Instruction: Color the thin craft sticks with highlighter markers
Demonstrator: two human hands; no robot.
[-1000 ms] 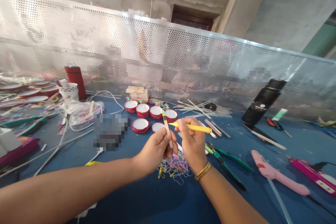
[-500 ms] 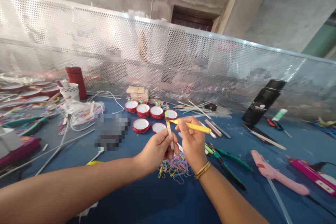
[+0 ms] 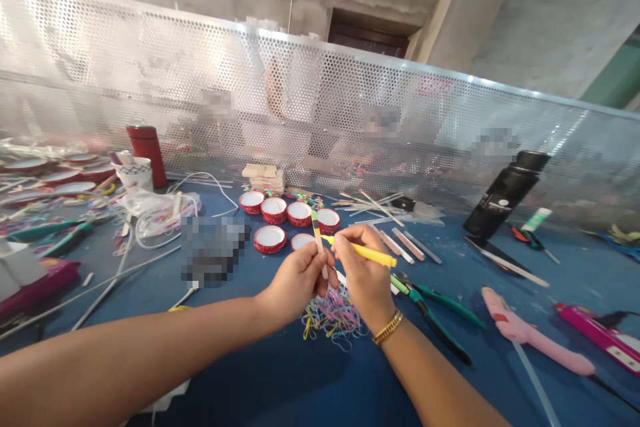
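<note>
My left hand (image 3: 290,287) is closed on a flat wooden craft stick (image 3: 321,250), held upright and leaning a little left. Green, dark and yellow bands colour its upper end. Between the fingers of my right hand (image 3: 367,280) is a yellow marker (image 3: 376,255), its tip against or very close to the stick's right edge; I cannot tell whether they touch. Below both hands lies a tangle of pastel strings (image 3: 333,317). Just beyond stand several small red drums (image 3: 270,238) with white tops.
Green-handled pliers (image 3: 427,313) and a pink glue gun (image 3: 535,340) lie to the right. A black bottle (image 3: 505,195) leans near the perforated metal screen (image 3: 310,107). Leftward are a red flask (image 3: 149,157), a patterned cup (image 3: 135,175), cables and a blurred-out dark object (image 3: 215,250).
The marker's tip has moved slightly down along the stick, and its body lies a little lower. The stick leans slightly more to the left. Both hands keep their hold.
</note>
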